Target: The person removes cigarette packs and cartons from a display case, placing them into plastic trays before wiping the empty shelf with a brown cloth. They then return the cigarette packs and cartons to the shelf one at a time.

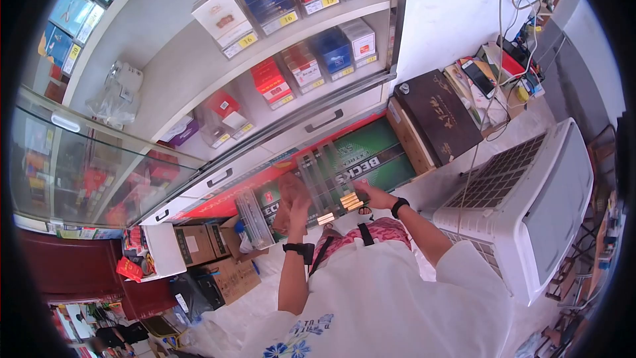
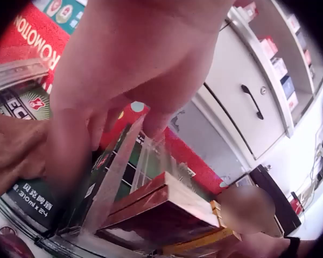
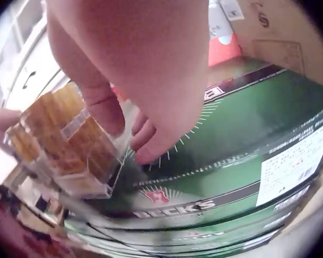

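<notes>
In the head view my left hand (image 1: 297, 211) is bunched around a crumpled brown cloth (image 1: 286, 193) above the beer cartons. The cloth (image 2: 16, 153) hangs beside the thumb in the left wrist view, and the fingers reach down close to clear plastic holders (image 2: 118, 172). My right hand (image 1: 375, 197) pinches the edge of a clear plastic holder containing gold packs (image 1: 351, 200). Up close in the right wrist view, the gold packs (image 3: 75, 140) stand left of the thumb, and the other fingers curl beside the plastic. Dark red packs (image 2: 161, 207) lie in the holders in the left wrist view.
Green beer cartons (image 1: 391, 152) lie under both hands. More clear holders (image 1: 255, 219) lean at the left. Shelves of cigarette packs (image 1: 271, 83) rise ahead above white drawers (image 1: 324, 119). A brown box (image 1: 437, 116) and a white air cooler (image 1: 530, 205) stand right.
</notes>
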`<state>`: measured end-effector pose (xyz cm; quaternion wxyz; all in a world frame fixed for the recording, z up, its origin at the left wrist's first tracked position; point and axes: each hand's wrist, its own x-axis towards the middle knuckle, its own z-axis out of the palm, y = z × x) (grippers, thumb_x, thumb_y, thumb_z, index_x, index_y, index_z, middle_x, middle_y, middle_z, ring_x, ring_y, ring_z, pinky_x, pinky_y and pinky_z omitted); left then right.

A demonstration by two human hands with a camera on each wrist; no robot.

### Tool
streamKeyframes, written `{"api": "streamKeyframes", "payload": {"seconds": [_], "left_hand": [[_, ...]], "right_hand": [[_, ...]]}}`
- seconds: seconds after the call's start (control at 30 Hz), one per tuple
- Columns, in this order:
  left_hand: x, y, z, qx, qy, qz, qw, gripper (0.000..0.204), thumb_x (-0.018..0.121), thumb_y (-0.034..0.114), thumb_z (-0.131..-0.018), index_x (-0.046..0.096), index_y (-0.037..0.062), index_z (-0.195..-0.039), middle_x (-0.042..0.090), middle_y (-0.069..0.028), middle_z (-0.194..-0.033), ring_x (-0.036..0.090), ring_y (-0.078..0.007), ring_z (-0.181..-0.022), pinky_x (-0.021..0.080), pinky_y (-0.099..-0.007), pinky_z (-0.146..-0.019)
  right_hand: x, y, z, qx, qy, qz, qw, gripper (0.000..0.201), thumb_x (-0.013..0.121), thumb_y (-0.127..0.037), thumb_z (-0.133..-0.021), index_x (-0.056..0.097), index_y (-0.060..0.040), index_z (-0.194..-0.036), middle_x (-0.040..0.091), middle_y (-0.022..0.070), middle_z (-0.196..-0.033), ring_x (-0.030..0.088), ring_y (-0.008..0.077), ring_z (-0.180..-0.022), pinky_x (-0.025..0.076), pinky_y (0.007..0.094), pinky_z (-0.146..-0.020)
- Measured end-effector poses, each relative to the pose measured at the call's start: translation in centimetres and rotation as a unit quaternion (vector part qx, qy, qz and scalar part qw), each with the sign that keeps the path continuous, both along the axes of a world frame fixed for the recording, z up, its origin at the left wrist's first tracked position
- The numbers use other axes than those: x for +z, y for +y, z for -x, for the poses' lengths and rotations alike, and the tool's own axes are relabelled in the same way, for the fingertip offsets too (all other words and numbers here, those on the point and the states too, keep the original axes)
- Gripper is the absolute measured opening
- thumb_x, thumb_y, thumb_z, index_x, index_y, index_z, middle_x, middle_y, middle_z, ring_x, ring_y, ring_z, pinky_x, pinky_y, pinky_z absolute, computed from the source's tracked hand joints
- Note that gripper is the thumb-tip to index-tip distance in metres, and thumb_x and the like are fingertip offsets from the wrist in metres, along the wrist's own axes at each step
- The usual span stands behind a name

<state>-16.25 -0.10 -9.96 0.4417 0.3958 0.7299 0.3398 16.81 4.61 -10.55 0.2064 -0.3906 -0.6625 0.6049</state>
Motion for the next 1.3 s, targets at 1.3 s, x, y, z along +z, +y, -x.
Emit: {"api": "streamKeyframes", "payload": {"seconds": [1.3], "left_hand": [[0.7, -0.2, -1.5, -0.125, -0.314, 0.208, 0.918, 0.063, 0.041, 0.021, -0.107, 0.011, 0.0226, -0.163, 0.037, -0.0089, -0.156, 0.052, -0.031, -0.132, 0.054, -0.06, -0.095]], "right_hand": [[-3.8, -3.8, 4.9, -0.09, -0.087, -0.065, 0.99, 0.053, 0.05, -0.007, -0.099, 0.04, -0.0017, -0.151, 0.057, 0.0233, -0.131, 0.057, 0.0329, -0.119, 0.046, 0.0407, -0.101]]}}
